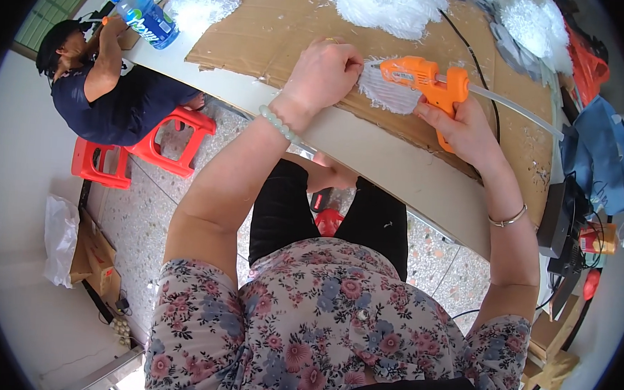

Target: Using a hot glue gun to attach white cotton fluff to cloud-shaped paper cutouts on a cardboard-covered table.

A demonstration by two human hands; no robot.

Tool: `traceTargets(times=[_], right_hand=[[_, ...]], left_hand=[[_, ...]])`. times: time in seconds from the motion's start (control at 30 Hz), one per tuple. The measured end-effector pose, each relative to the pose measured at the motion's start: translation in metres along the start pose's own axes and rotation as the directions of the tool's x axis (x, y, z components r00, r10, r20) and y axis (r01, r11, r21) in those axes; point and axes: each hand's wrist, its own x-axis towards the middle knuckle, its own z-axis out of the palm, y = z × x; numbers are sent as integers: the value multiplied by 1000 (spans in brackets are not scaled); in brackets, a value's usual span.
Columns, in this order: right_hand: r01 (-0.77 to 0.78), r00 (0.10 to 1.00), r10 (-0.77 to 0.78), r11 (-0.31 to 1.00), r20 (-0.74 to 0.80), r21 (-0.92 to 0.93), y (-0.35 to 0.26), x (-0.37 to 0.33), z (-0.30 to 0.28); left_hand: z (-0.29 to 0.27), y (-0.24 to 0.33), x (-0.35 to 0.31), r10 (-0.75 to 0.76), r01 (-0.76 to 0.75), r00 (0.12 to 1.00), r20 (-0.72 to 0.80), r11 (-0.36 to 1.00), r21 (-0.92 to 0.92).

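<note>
In my right hand point(462, 129) is an orange glue gun point(443, 92), its fingers wrapped round the handle and a pale glue stick point(521, 108) running out of its back. The nozzle points left, over a flat, whitish piece with fringed edges point(388, 92). My left hand point(323, 74) is closed in a pinch at the left edge of that piece, just beside the nozzle; its fingertips are partly hidden. Beneath both hands lies a sheet of brown cardboard point(264, 45) on the white table point(400, 161).
Heaps of clear-white fringed material point(391, 7) lie at the back. A blue-capped bottle point(146, 17) stands far left, near another person point(110, 104) seated on red stools point(176, 140). A black cord point(471, 51) crosses the cardboard. Blue cloth point(600, 152) and a black box point(559, 217) are at right.
</note>
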Motion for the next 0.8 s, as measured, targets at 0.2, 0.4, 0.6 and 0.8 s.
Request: traceTargets(times=[0.2,0.4,0.6,0.8], right_hand=[[-70,998,70,995,-7,-77,-3,5,2],[-77,997,76,989,-11,-128,-5,5,1],[-92,996,92,987,-1,-131,-5,4,-2],[-134,990,140,974,16,-183,-7,1,-7]], left_hand=[[-5,3,-1,-12,12,1000,26,999,35],[-1,1,0,-2,2,1000,0,999,42],[0,1,-1,7,-6,1000,-10,998,55],[-1,2,0,-4,4,1000,5,998,64]])
